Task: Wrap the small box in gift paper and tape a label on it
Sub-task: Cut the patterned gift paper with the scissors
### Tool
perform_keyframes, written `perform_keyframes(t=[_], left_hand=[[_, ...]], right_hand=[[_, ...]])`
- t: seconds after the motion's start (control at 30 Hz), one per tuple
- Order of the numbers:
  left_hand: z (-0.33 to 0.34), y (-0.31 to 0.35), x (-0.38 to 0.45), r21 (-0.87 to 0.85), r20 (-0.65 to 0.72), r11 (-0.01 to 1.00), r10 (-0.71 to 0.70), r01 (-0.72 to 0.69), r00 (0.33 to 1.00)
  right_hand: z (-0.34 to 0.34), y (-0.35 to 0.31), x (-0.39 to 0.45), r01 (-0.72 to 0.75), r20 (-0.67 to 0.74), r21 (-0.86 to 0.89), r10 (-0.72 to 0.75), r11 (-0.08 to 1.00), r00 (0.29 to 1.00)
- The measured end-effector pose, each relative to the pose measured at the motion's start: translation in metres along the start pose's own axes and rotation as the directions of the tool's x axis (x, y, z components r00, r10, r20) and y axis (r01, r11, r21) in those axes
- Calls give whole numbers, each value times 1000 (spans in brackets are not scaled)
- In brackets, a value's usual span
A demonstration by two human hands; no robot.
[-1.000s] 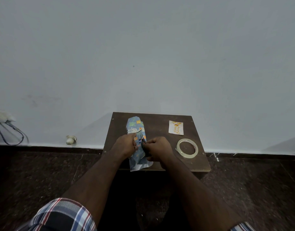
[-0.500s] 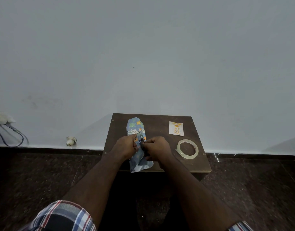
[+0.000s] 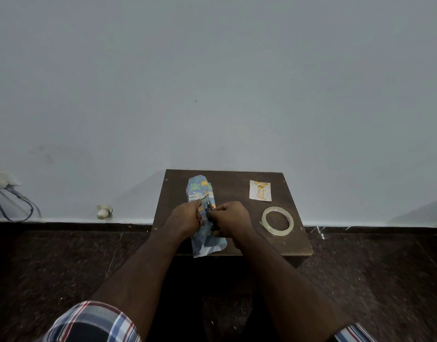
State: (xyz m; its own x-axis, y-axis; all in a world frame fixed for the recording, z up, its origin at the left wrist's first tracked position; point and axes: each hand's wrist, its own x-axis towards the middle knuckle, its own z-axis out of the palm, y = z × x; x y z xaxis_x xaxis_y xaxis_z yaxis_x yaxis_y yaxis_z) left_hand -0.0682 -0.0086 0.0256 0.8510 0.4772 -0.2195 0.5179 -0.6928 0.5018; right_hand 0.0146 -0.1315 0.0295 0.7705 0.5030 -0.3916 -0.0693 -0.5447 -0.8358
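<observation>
brown table (image 3: 239,183): gift paper (image 3: 200,191) long axis toward wall; left hand (image 3: 185,218) pinches paper, right hand (image 3: 231,219) grips scissors (image 3: 209,208).

Label (image 3: 260,191) behind tape roll (image 3: 277,221), right of wrapped box (image 3: 200,191)

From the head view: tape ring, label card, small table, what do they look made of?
Tape ring: clear glossy plastic film, likely; the dark tabletop shows through it.
Label card: white paper or thin card, matte, with orange print.
Small table: dark brown wood or laminate board, dull finish, with screw heads at the corners; which one is hard to tell.
</observation>
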Motion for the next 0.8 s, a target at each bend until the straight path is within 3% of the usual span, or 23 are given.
perform_keyframes(t=[0.8], left_hand=[[-3, 3, -2, 30, 20, 999, -14, 13, 1000]], right_hand=[[-2, -12, 8, -14, -26, -83, 12, 996, 1000]])
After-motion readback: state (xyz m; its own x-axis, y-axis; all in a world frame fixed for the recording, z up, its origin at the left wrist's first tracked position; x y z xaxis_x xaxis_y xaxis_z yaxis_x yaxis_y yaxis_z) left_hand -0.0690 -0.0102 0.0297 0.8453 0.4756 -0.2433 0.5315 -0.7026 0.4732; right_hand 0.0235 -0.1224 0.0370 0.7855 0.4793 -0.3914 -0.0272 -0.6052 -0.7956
